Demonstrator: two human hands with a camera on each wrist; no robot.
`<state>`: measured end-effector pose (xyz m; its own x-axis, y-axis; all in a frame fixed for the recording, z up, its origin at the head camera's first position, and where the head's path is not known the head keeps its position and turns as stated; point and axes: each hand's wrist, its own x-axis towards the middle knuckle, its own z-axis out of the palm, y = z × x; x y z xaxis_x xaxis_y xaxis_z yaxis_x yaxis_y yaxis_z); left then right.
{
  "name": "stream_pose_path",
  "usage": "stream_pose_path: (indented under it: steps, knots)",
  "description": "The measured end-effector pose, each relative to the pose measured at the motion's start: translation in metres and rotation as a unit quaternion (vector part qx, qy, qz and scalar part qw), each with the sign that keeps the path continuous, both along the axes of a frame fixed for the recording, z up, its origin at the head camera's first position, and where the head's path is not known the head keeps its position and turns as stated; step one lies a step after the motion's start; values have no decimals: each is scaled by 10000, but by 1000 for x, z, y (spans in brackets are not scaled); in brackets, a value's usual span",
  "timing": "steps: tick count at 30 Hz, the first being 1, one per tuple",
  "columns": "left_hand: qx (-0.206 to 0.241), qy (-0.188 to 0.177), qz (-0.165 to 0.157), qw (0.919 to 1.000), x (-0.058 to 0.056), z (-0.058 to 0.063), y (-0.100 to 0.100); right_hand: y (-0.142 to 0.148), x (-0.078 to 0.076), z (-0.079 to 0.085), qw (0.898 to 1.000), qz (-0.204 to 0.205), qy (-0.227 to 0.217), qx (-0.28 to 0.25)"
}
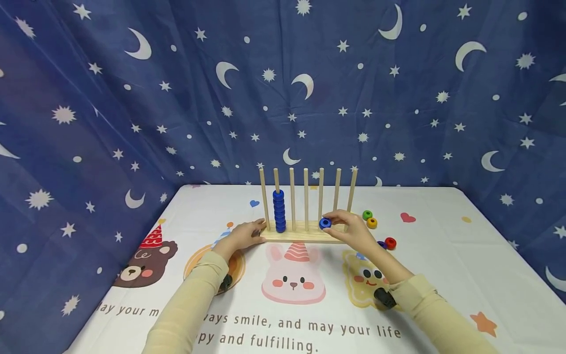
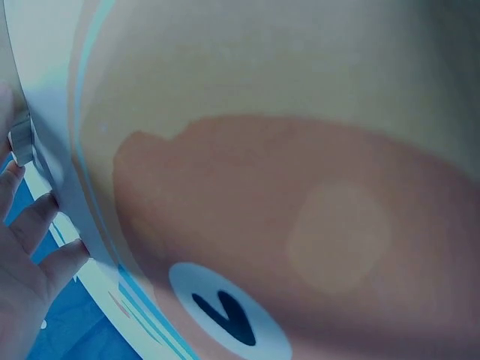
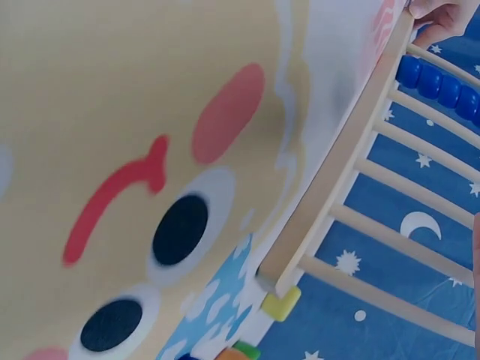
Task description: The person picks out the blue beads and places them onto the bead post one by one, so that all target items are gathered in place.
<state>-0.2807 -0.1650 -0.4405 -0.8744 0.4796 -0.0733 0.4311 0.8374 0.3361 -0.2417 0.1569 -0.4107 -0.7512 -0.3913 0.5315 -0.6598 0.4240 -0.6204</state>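
Observation:
A wooden bead rack [image 1: 305,237] with several upright pegs stands mid-table. Blue beads [image 1: 279,211] are stacked on its second peg from the left; the same stack shows in the right wrist view. My left hand [image 1: 243,236] grips the rack's left end, thumb in front and fingers behind. In the left wrist view, its fingers [image 2: 34,225] show at the edge beside the rack's end. My right hand [image 1: 353,228] pinches a single blue bead [image 1: 325,223] between thumb and forefinger, in front of the right-hand pegs. The right wrist view barely catches this hand and hides the bead.
Loose beads lie right of the rack: green [image 1: 367,215], orange [image 1: 372,223], red [image 1: 390,243], and a blue one [image 1: 382,244] partly behind the right wrist. A yellow bead [image 3: 281,304] shows beside the rack's end. A blue curtain [image 1: 283,98] hangs behind the printed white tablecloth [image 1: 424,246].

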Motion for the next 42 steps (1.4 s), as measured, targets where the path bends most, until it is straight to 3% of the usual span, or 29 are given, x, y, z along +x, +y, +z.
stream_pose_path:
  steps: [15,42]
  knots:
    - [66,33,33,10000,-3,-3,-6,-33,-5,7,9992,233,-127,-296]
    - [102,-38,129,9999,0,-2,0,-66,-9,47,9958,587,634,-287]
